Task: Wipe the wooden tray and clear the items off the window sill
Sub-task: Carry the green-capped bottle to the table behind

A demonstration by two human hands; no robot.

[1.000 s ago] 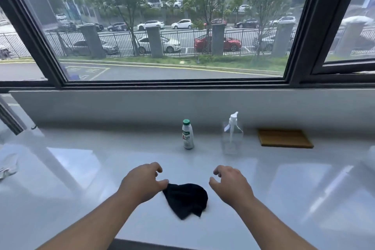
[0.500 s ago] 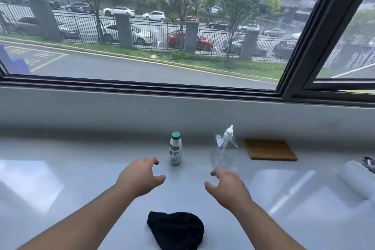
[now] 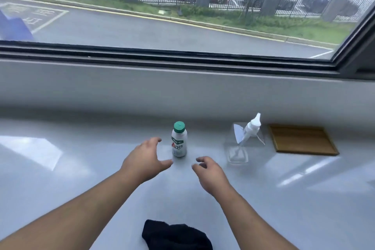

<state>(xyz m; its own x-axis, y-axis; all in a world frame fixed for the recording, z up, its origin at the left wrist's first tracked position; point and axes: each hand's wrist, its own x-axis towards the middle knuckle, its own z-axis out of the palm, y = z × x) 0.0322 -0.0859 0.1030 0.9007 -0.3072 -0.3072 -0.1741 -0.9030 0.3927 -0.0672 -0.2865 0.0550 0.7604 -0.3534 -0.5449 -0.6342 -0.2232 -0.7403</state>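
A small white bottle with a green cap (image 3: 179,140) stands upright on the white window sill (image 3: 60,178). My left hand (image 3: 145,158) hovers just left of it, fingers spread, empty. My right hand (image 3: 211,172) is a little in front and right of the bottle, fingers loosely curled, holding nothing. A clear spray bottle with a white nozzle (image 3: 242,142) stands to the right. Beyond it lies the flat wooden tray (image 3: 302,140) near the back wall. A black cloth (image 3: 176,235) lies crumpled at the near edge between my forearms.
A low white wall (image 3: 182,91) rises behind the sill under the dark window frame (image 3: 162,55). The frame's upright slants along the far right. Bright reflections lie on the glossy sill at left and right.
Both hands left the black cloth and reached forward toward the green-capped bottle. The view moved closer and tilted down, so the cloth now sits at the bottom edge.
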